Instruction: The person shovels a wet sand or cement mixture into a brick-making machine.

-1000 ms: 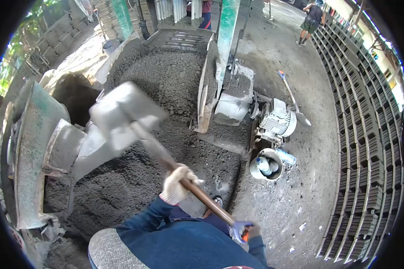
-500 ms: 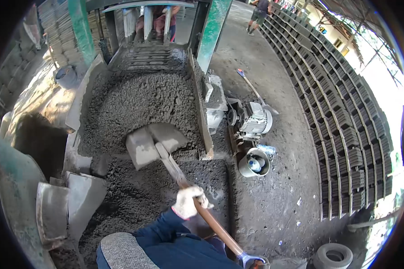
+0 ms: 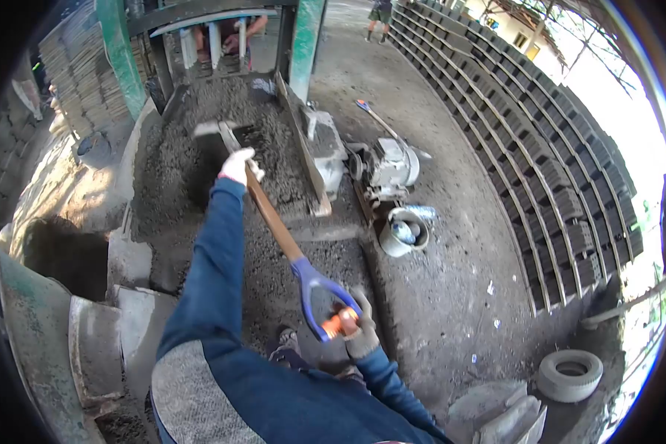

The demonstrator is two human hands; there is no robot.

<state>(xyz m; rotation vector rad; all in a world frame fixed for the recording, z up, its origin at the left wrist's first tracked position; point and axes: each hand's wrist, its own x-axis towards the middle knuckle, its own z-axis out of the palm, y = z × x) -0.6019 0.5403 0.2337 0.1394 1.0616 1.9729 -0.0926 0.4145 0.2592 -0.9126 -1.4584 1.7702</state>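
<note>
My left hand [image 3: 240,166], in a whitish glove, is wrapped round the lower shaft of a shovel [image 3: 274,222]. The shovel's blade lies on the grey, crumbly mix [image 3: 163,166] in the metal trough, partly blurred and sunk into the mix. My right hand [image 3: 357,325], gloved, grips the orange bar of the shovel's blue D-shaped handle near the bottom middle. The shaft slopes from the upper left down to the right. Beyond the blade, the far part of the trough reaches a green-posted frame [image 3: 302,55].
Right of the trough stand a motor [image 3: 391,164], a bucket with bottles [image 3: 403,232] and a second shovel [image 3: 383,122]. Block racks [image 3: 510,140] line the right side. A tyre [image 3: 570,375] lies lower right. A co-worker's arms [image 3: 255,28] show behind the frame; another person's legs [image 3: 378,29] stand farther back.
My left hand and the shovel have moved forward, deeper over the trough. The blade has gone from the near mix to farther up. My right hand and the blue handle have come into view.
</note>
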